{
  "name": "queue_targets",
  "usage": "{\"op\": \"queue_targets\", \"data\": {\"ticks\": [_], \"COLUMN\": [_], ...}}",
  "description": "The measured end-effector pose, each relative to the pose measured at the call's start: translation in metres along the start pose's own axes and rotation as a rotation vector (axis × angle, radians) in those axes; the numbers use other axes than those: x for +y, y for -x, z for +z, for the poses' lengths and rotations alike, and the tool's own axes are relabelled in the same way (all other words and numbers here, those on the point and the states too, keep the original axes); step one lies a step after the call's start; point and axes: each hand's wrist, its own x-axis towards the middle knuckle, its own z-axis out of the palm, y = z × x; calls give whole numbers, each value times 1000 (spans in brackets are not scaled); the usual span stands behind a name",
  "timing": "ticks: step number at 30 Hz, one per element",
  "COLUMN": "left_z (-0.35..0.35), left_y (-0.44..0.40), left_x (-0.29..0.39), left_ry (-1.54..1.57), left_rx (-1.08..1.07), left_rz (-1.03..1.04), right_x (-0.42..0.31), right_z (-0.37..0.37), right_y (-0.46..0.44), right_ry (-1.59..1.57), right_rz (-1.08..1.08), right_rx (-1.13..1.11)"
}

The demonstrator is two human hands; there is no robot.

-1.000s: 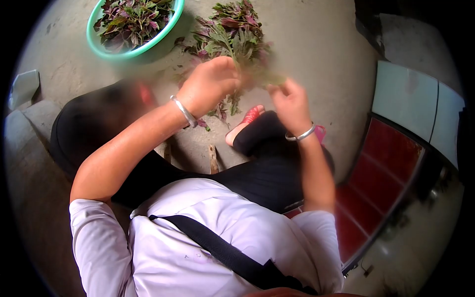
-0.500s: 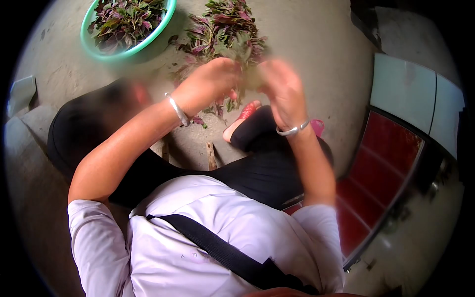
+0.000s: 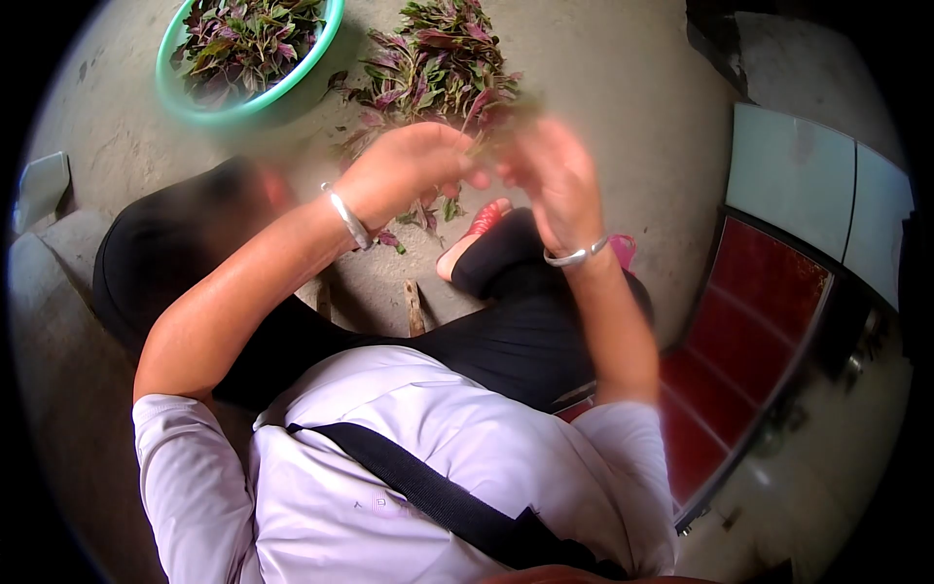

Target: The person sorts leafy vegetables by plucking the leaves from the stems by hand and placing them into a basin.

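My left hand is curled, its fingers closed at the base of a leafy stem of purple-green amaranth. Facing it, my right hand has its fingers bent around the leafy end of the same stem, partly blurred. The hands are slightly apart, above the floor. Just beyond them lies a loose pile of amaranth greens on the concrete. A green-rimmed basin at the upper left holds more of the same leaves.
Scattered leaf bits lie on the floor below my hands. My foot in a red sandal is near them. To the right stands a cabinet with red panels and pale panels. A pale object is at the far left.
My left hand has shifted slightly down and right, and its fingers show more clearly. The stem between my hands is less blurred; the basin and pile stay in place.
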Motion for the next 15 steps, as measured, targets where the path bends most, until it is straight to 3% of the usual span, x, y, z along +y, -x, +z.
{"op": "queue_targets", "data": {"ticks": [15], "left_z": [-2], "left_y": [0], "left_x": [-2], "left_ry": [98], "left_rx": [-8], "left_rz": [14], "right_x": [-2], "right_z": [-1], "right_y": [3], "right_ry": [-9], "right_rz": [0], "right_rx": [14]}}
